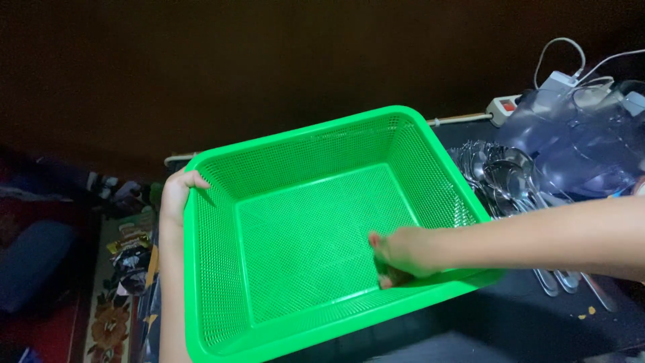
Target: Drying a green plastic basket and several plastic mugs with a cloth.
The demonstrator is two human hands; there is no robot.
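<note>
Head view, single frame, looking down at our hands: we hold a bright green plastic basket point(316, 228) tilted up off the dark tabletop point(537, 316); our left hand point(176, 195) is closed over the basket's left rim near the far corner, thumb curled over the edge onto the inner wall, the rest of the fingers hidden behind the wall; our right hand point(400, 255) reaches in over the near right rim, fingers curled down at the foot of the right wall, but we cannot tell whether they pinch the rim, press the mesh or hold something small; the hand is slightly blurred. Judgement on handling: with the basket tipped and carried by two opposite points, we would keep the left grip firm on the rim and keep the right hand low and steady, minding the spoons point(500, 178) lying just beside the right wall so the basket does not knock them. Basket appearance: rectangular, rounded corners, broad solid rim, fine mesh on all four sloped walls and the floor; nothing visible inside besides our right hand; clean, glossy. Surroundings: a clear plastic container point(578, 141) behind the spoons, a power strip point(504, 106) with white cables beyond it; packets on a patterned cloth point(114, 316) at lower left.
</note>
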